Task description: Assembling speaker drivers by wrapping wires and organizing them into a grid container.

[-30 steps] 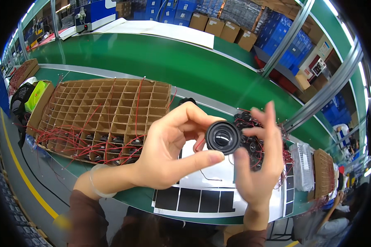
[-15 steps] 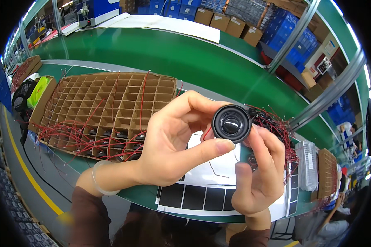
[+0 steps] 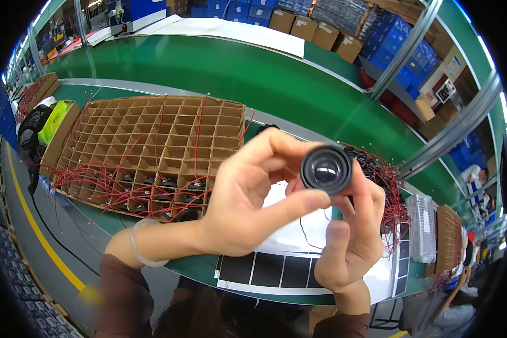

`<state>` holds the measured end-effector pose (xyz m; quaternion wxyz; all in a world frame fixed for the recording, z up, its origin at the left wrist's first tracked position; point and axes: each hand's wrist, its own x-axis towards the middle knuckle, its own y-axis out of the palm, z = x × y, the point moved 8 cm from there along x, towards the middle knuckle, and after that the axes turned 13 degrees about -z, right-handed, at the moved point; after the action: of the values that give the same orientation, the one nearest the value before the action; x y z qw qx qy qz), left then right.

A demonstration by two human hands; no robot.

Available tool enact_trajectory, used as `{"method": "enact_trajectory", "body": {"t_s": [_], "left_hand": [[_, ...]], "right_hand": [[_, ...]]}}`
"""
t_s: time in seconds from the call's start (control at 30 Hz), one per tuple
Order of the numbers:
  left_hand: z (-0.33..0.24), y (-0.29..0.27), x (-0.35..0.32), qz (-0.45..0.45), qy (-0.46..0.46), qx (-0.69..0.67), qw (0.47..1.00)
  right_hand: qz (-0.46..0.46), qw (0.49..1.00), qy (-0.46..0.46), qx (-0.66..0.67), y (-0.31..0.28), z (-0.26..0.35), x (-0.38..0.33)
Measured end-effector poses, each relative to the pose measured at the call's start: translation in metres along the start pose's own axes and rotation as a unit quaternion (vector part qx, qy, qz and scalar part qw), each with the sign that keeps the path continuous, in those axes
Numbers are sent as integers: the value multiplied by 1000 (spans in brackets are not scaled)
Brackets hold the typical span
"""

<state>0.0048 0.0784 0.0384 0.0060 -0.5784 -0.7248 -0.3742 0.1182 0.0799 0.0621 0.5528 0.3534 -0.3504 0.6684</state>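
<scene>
A small round black speaker (image 3: 326, 169) with a glossy centre faces me above the bench. My left hand (image 3: 248, 197) pinches it at its left side, thumb on the lower rim and forefinger along the top. Against its right rim rest the curled fingers of my right hand (image 3: 352, 242), whose thumb stays apart from the speaker. A thin dark wire (image 3: 304, 232) hangs beneath it, and a bit of red wire shows by my left fingers. Below lies a white sheet with black squares (image 3: 267, 269).
On the left, a cardboard divider box (image 3: 169, 129) holds several speakers with red wires in its near cells. More wired speakers are heaped (image 3: 377, 172) at the right, beside clear plastic trays (image 3: 421, 225). A green conveyor belt (image 3: 208, 62) runs behind, next to a metal post (image 3: 405, 50).
Both hands have brought the speaker slightly to the right, and it now faces a little differently. The view has shifted a little. My grip looks much the same.
</scene>
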Motion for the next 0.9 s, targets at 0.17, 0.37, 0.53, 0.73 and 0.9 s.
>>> {"method": "enact_trajectory", "body": {"t_s": [0.17, 0.37, 0.53, 0.73, 0.9], "left_hand": [[-2, 5, -5, 69, 24, 83, 994], [-14, 16, -5, 162, 77, 226, 957], [-8, 10, -3, 93, 12, 170, 981], [-7, 14, -3, 115, -7, 150, 982], [-8, 16, -5, 147, -6, 146, 978]], "right_hand": [[-6, 1000, 13, -12, -4, -8, 5], [98, 978, -107, -149, -3, 7, 16], [46, 993, -15, -106, -8, -2, 11], [-3, 993, 98, 63, -18, -13, 13], [-5, 977, 154, 144, -18, -18, 13]]}}
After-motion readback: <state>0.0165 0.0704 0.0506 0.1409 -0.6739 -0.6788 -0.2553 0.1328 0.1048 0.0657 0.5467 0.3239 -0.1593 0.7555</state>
